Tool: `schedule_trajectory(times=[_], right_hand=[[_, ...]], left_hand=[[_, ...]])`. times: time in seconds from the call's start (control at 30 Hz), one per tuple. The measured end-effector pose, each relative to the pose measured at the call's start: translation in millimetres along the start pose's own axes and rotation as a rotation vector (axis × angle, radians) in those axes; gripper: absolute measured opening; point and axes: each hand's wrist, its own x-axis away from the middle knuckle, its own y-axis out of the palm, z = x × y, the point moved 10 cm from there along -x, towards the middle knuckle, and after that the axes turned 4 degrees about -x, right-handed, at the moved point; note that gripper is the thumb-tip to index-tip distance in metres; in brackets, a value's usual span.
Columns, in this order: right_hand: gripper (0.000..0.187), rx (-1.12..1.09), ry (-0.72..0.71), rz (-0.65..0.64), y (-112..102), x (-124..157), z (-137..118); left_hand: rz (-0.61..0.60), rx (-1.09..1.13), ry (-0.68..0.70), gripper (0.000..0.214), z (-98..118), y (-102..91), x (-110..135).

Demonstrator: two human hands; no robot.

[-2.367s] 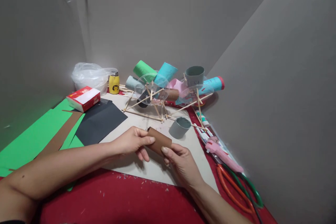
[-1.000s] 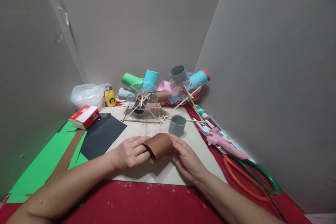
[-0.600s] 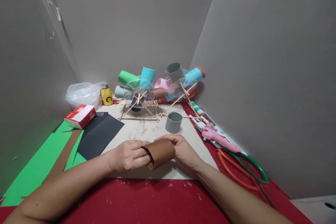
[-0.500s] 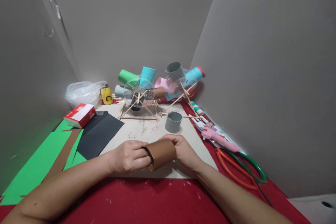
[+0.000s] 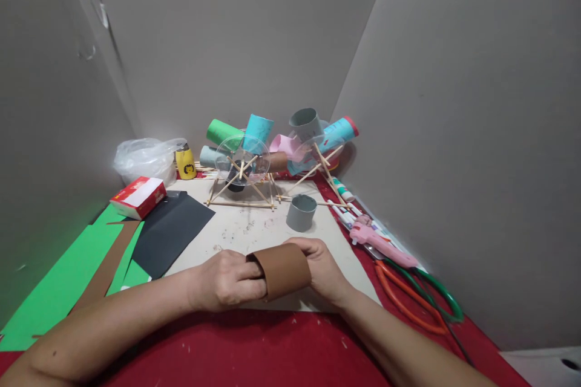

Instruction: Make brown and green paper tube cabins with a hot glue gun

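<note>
Between my two hands is a brown paper tube (image 5: 285,272), held sideways over the front of the pale sheet (image 5: 200,259). My left hand (image 5: 227,281) has fingers inside the tube's left opening and grips its wall. At the other end, my right hand (image 5: 321,269) holds the tube's right edge, its fingertips partly hidden behind the paper. Just beyond stands a short grey paper ring (image 5: 301,213). Farther back is a stick-framed wheel (image 5: 242,166) with clear discs and coloured paper tubes, such as a green tube (image 5: 224,133) and a blue tube (image 5: 258,133).
On the right lie a pink glue gun (image 5: 384,247), scissors with orange and green handles (image 5: 408,296) and several markers. At left are green sheets (image 5: 54,284), a black sheet (image 5: 175,236), a red box (image 5: 139,196), a yellow container (image 5: 186,162) and a plastic bag (image 5: 145,157).
The brown tube has shifted slightly right and turned, and its left opening looks rounder, its loose lower edge less visible. Both hands still hold it.
</note>
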Motion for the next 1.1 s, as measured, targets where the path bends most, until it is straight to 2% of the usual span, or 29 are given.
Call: schedule_trajectory(times=[0.13,0.27,0.37,0.47,0.57,0.67,0.77,0.87,0.93,0.97,1.1], right_hand=[[0.013,-0.012,0.028,-0.020,2,-1,3],[0.028,0.005,-0.021,-0.034,3,-1,-5],[0.014,0.028,-0.051,-0.035,3,1,-7],[0.013,0.027,-0.059,-0.005,0,2,-5],[0.015,0.064,-0.056,-0.018,1,1,-6],[0.027,0.072,-0.104,-0.037,4,0,-14],[0.018,0.128,-0.173,-0.062,8,3,-24],[0.016,0.140,-0.156,-0.052,8,5,-22],[0.017,0.111,-0.103,-0.034,6,5,-14],[0.018,0.103,-0.079,-0.034,5,4,-10],[0.024,0.080,-0.089,-0.051,3,-1,-7]], left_hand=[[-0.006,0.008,-0.011,0.018,1,-1.1,-2],[-0.014,0.049,-0.034,0.020,-1,0.6,-2],[-0.023,0.088,-0.052,0.021,-2,2.1,-2],[-0.038,0.145,-0.079,0.025,-6,2.3,-3],[-0.052,0.231,-0.112,0.028,-9,0.9,-5],[-0.062,0.363,-0.136,0.027,-8,-0.3,-8],[-0.106,0.482,-0.158,0.026,-6,3.3,-10],[-0.109,0.575,-0.191,0.027,-6,3.6,-12],[-0.091,0.666,-0.279,0.028,-11,3.3,-12],[-0.081,0.729,-0.371,0.029,-18,4.8,-10],[0.038,1.030,-0.901,0.033,-56,17.7,14]])
